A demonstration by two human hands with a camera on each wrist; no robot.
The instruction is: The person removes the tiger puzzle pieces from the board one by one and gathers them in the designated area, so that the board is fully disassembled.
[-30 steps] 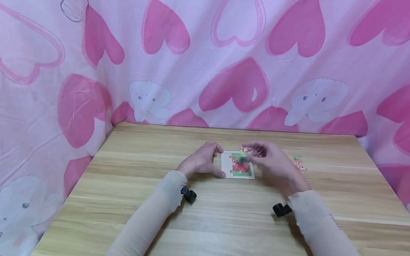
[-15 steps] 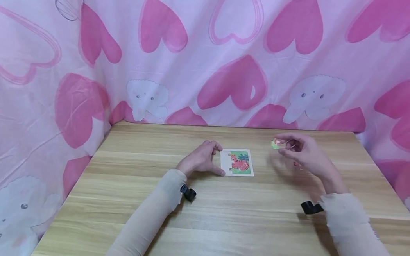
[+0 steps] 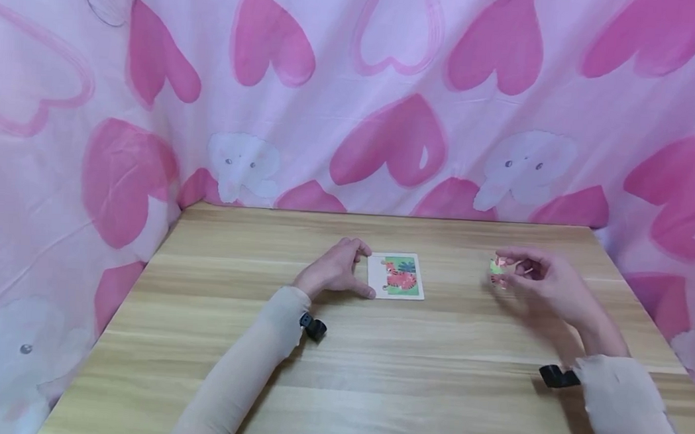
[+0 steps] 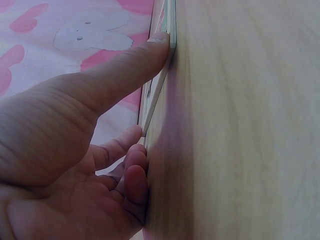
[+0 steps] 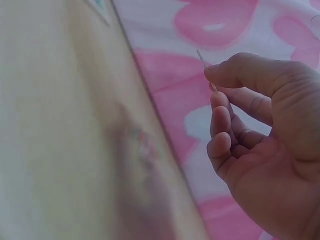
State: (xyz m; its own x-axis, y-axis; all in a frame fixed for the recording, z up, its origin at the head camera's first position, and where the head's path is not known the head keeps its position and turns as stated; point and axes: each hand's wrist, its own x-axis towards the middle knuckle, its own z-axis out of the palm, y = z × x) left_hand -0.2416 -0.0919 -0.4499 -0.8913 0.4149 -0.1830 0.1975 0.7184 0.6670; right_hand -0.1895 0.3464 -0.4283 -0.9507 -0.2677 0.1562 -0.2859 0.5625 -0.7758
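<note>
A small white-framed puzzle board [image 3: 377,266] lies flat on the table, showing a red striped animal and dark leaves on green at its right part; its left part is bare white. The left hand [image 3: 333,269] holds the board by its left side, thumb at the near corner and index finger at the far one. In the left wrist view the thumb touches the board's edge [image 4: 172,27]. Raised over the table to the right, the right hand [image 3: 549,279] pinches a thin puzzle piece [image 5: 201,58] between thumb and fingertips. Red-patterned loose pieces [image 3: 500,281] lie below it, partly hidden and blurred.
The wooden table [image 3: 338,376] ends at the back and sides against a pink curtain [image 3: 323,129] with hearts and white animals. A black wrist camera is on each wrist, at the left sleeve [image 3: 249,364] and the right sleeve [image 3: 634,407].
From over the board, the right hand has moved right to the loose pieces, with the pinched piece still between its fingers. The left hand has stayed at the board's left side.
</note>
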